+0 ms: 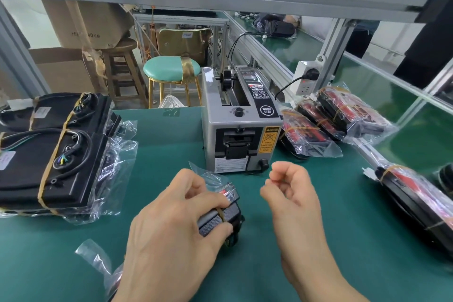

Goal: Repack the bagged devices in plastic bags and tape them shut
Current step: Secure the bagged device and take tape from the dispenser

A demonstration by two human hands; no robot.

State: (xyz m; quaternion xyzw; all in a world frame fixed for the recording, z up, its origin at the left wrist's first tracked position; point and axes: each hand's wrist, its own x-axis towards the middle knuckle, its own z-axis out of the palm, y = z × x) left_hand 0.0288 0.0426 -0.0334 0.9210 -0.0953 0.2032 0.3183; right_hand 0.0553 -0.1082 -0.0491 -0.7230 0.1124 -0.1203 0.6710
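My left hand point(176, 223) grips a small black device in a clear plastic bag point(221, 213) on the green mat, near the table's front middle. A rubber band runs round the device, and the bag's loose end sticks up toward the tape dispenser. My right hand point(294, 201) hovers just right of the device with its fingers curled; thumb and forefinger pinch what looks like a short strip of clear tape point(274, 180). The grey automatic tape dispenser point(241, 127) stands right behind both hands.
Large bagged black units point(56, 154) lie stacked at the left. Several bagged red-and-black devices point(331, 120) lie right of the dispenser, one more point(416, 198) at the right edge. A loose plastic bag point(98, 260) lies front left. A stool and cartons stand beyond the table.
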